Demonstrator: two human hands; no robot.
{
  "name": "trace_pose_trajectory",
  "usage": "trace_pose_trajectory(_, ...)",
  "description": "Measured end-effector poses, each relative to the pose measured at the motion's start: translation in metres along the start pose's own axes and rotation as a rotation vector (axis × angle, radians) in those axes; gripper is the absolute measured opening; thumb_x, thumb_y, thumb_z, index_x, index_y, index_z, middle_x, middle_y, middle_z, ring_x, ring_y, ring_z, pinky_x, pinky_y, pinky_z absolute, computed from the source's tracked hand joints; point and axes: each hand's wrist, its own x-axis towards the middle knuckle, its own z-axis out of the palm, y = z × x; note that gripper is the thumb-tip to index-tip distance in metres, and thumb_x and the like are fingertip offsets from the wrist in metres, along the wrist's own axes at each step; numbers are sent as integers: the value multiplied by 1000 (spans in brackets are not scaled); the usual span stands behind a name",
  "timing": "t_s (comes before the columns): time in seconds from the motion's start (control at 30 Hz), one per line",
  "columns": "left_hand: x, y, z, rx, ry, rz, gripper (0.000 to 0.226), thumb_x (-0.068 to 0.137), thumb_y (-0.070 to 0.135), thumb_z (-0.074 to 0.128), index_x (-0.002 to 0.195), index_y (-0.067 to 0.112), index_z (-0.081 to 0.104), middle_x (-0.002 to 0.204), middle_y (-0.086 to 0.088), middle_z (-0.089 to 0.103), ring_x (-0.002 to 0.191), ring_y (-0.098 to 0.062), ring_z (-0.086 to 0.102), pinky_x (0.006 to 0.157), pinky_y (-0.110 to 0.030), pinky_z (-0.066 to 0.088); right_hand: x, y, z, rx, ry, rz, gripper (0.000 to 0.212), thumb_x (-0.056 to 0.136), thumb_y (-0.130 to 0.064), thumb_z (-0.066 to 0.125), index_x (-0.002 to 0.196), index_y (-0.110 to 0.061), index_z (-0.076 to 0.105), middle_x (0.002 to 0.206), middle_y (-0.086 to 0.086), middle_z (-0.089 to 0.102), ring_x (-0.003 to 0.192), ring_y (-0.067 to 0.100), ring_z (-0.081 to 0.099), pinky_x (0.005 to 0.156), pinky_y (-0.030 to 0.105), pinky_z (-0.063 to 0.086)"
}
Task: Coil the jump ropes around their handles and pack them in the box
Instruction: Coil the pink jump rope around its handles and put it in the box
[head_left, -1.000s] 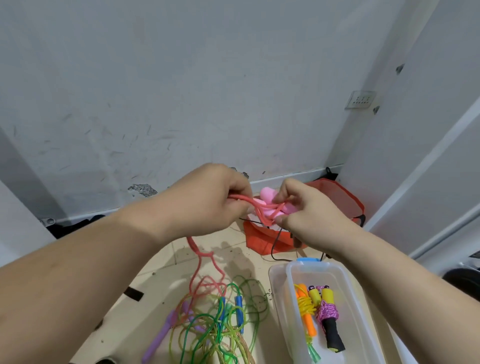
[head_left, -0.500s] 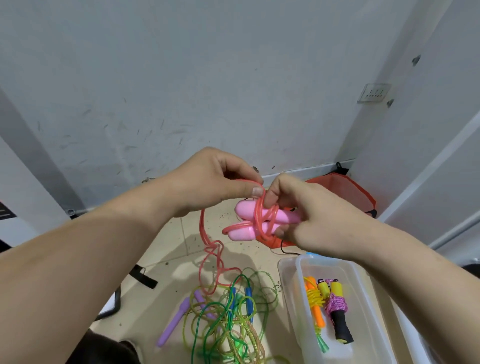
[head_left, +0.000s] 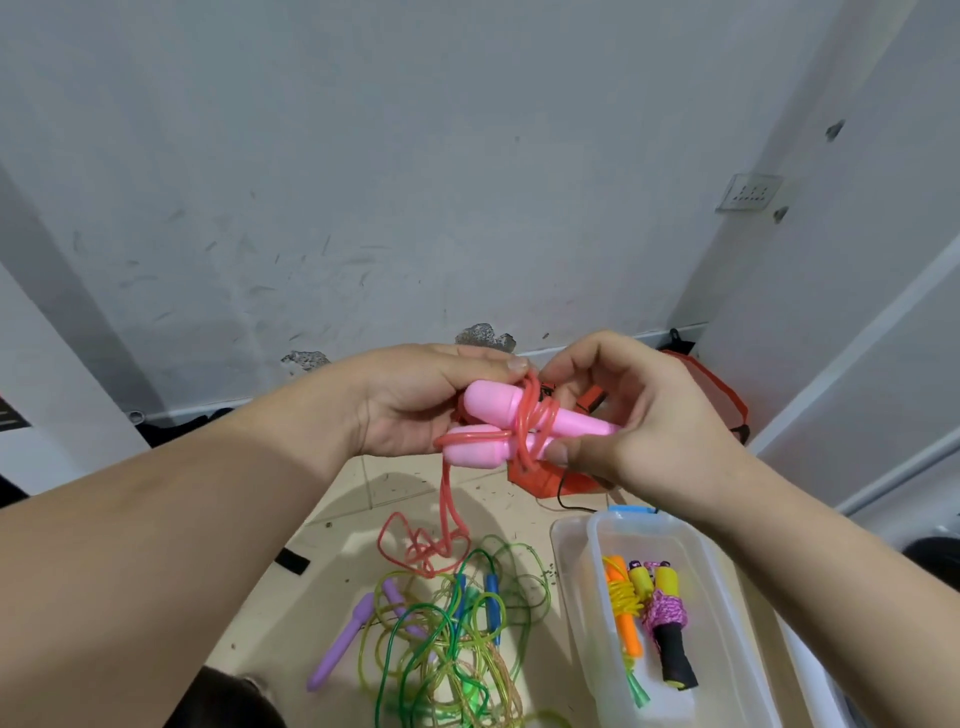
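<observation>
Midway through coiling the pink rope

Up at chest height, the left hand (head_left: 415, 400) curls round the thick ends of two pink handles (head_left: 491, 400), which lie side by side and roughly level, with its thumb pressed on the rope (head_left: 535, 421) where it crosses over the top. A few turns of the rope already bind the handles at their middle. The right hand (head_left: 639, 415) pinches the thin ends between thumb and fingers, so both hands are closed on the same bundle. From under the left hand the slack drops straight down and ends in loose loops on the floor (head_left: 363, 493), so this is judged to be the winding step, with much of the rope yet to go on.

Lower down, a purple handle (head_left: 343, 644) lies at the left edge of a tangle (head_left: 457, 639) of green and yellow ropes with blue handles in it; the pink loops touch its upper edge. To the right stands the clear box (head_left: 571, 571), holding two finished bundles (head_left: 665, 618), one wound in yellow and one in pink-purple cord. A red bag (head_left: 719, 395) sits behind the right hand.

Next, one hand should hold the handles firm while the other draws up slack and lays it round them, turn beside turn. The slack may snag on the tangle, so it should be lifted clear first. Once wound, the end wants tucking before the bundle goes into the box.
</observation>
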Motion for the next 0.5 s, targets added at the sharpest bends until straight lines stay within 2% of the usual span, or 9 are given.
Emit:
trace_pose_trajectory(0.07, 0, -3, 1, -16, -27, -20, 34, 83, 13, 67, 116, 9, 65, 97, -11, 69, 77, -18, 67, 63, -28, 60, 2, 1, 0, 79, 8, 25, 46, 61, 13, 85, 94, -12, 66, 78, 7, 61, 51, 11, 50, 45, 23, 41)
trace_pose_trajectory(0.13, 0, -7, 3, 46, -26, -50, 24, 81, 9, 65, 105, 10, 65, 81, -4, 63, 61, -9, 56, 46, -19, 42, 3, 2, 0, 233, 69, 82, 43, 60, 19, 83, 90, -8, 66, 76, 9, 61, 48, 15, 49, 44, 22, 36)
trace_pose_trajectory(0.17, 1, -10, 6, 55, -21, -54, 11, 84, 7, 62, 94, 12, 64, 73, -1, 57, 56, -7, 46, 45, -18, 30, 4, 1, -1, 318, 110, 122, 41, 59, 14, 82, 89, -7, 65, 76, 11, 62, 49, 21, 47, 46, 25, 35)
trace_pose_trajectory(0.2, 3, -12, 11, 48, -16, -44, 10, 88, 6, 58, 85, 15, 61, 69, 2, 52, 53, -6, 38, 47, -19, 22, 5, 1, -2, 381, 151, 164, 37, 58, 8, 79, 88, -8, 65, 77, 13, 62, 50, 23, 46, 49, 27, 35)
trace_pose_trajectory(0.27, 10, -14, 21, 74, 80, 44, 24, 98, 5, 50, 78, 18, 57, 65, 3, 48, 51, -6, 31, 48, -21, 17, 7, 0, -5, 457, 202, 251, 33, 65, 7, 75, 89, -11, 63, 81, 18, 61, 49, 24, 46, 51, 25, 37)
trace_pose_trajectory(0.37, 15, -18, 32, 245, 239, 157, 21, 99, 9, 50, 81, 11, 60, 66, -6, 53, 48, -12, 37, 46, -24, 27, 9, 3, -12, 510, 235, 336, 34, 77, 18, 62, 92, -12, 57, 82, 19, 57, 41, 20, 44, 46, 18, 33)
trace_pose_trajectory(0.43, 13, -23, 35, 381, 248, 161, 26, 102, 21, 54, 87, 3, 66, 70, -13, 56, 49, -17, 46, 47, -27, 39, 11, 8, -16, 469, 294, 360, 34, 79, 18, 62, 99, -9, 58, 75, 17, 61, 42, 21, 46, 45, 19, 32)
trace_pose_trajectory(0.5, 10, -28, 39, 491, 198, 136, 31, 104, 29, 54, 100, 2, 68, 69, -12, 60, 51, -19, 54, 49, -28, 49, 12, 15, -19, 394, 377, 389, 32, 80, 15, 65, 103, -6, 59, 66, 11, 64, 44, 22, 47, 44, 20, 32)
